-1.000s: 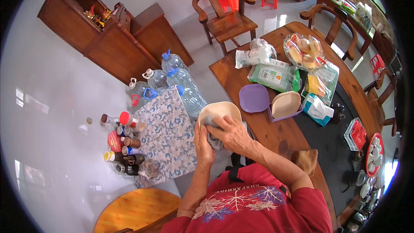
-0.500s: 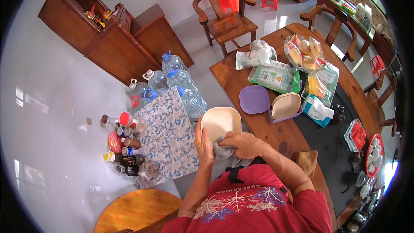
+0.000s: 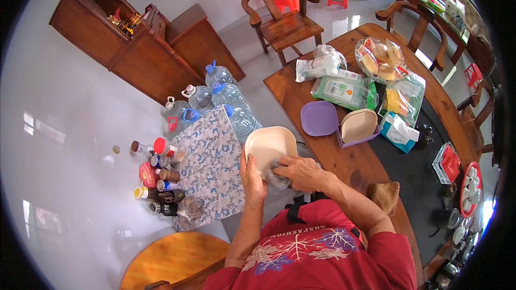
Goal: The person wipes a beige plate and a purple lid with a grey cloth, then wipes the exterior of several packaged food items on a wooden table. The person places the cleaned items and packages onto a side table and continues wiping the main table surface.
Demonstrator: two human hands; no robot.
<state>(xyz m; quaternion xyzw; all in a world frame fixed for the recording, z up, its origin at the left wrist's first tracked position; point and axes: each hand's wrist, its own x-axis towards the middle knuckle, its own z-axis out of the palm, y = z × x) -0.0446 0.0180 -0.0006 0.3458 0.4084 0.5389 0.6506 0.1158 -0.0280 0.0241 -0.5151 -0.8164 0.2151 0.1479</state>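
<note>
A cream square plate (image 3: 269, 142) with rounded corners is held up in front of me. My left hand (image 3: 251, 178) grips its left edge, thumb along the rim. My right hand (image 3: 301, 173) is closed on a grey cloth (image 3: 278, 178), which presses against the plate's lower right part. On the wooden table to the right lie a purple square plate (image 3: 319, 118) and a purple box (image 3: 359, 138) with more cream plates (image 3: 359, 126) standing in it.
Packaged goods (image 3: 344, 90) and wrapped bread (image 3: 380, 60) cover the table's far part. A brown cloth (image 3: 383, 197) lies at its near edge. Left are a floral-covered surface (image 3: 207, 169), bottles and jars (image 3: 164, 174), and large water bottles (image 3: 231, 96). A wooden chair (image 3: 282, 21) stands beyond.
The plate has shifted slightly left and tilted a little. My right hand and the cloth have moved a little on its surface, with the fingers now more spread over the cloth.
</note>
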